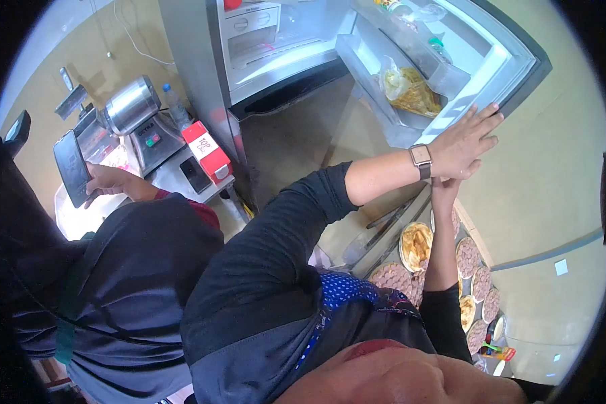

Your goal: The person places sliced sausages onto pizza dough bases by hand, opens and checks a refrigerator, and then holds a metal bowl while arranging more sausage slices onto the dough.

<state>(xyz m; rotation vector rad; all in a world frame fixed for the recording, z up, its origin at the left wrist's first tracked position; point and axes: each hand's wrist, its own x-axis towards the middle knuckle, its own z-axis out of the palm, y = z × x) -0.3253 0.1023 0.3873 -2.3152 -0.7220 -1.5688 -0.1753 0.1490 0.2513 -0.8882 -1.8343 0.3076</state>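
My left hand, with a watch on its wrist, is stretched out with fingers spread at the lower edge of the open fridge door. It seems to rest against that edge. Just below it, my right hand reaches up. The left hand covers its fingers, so its grip is hidden. Inside the door's lower shelf lies a plastic bag with yellow-brown contents. Several round flat doughs with toppings, such as a pinkish one and an orange-brown one, lie beneath my right forearm.
To the left, another person's hand holds a phone. A metal food machine, a red box, a second phone and a bottle stand or lie on a side table. The fridge body rises beside it.
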